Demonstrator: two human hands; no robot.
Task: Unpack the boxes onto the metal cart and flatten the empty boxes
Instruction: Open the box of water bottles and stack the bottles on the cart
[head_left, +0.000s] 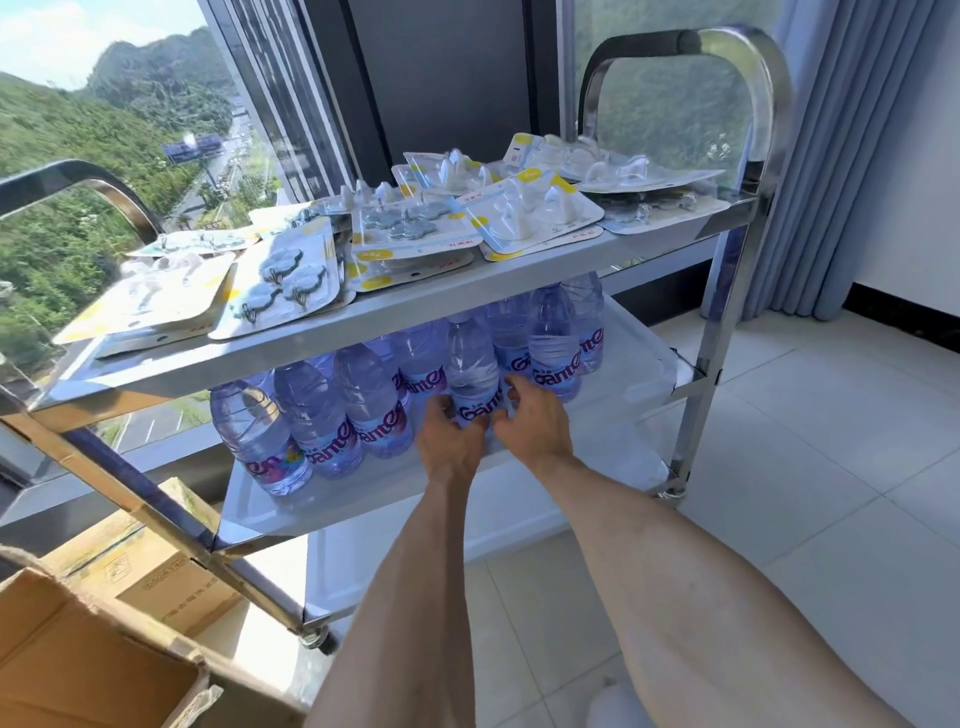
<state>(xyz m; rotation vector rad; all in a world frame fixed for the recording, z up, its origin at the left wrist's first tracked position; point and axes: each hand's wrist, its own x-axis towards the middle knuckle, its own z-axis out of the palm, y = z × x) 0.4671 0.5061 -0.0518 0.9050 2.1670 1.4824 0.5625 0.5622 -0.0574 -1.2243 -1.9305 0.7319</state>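
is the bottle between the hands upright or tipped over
Upright. The bottle stands on the cart's middle shelf, cap up, left hand and right hand gripping its labelled base.

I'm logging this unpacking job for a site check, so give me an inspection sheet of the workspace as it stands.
Surface: metal cart, steel shelves; middle shelf part bare on its right.
Job's things: hook packs cover the top shelf; water bottles stand in rows on the middle shelf; open cardboard box on the floor at lower left.
Clutter: another carton beside the open box.
Grippers: left hand and right hand hold one front bottle from either side.
Cables: nothing seen.
Surroundings: window behind the cart, curtain at right, tiled floor.
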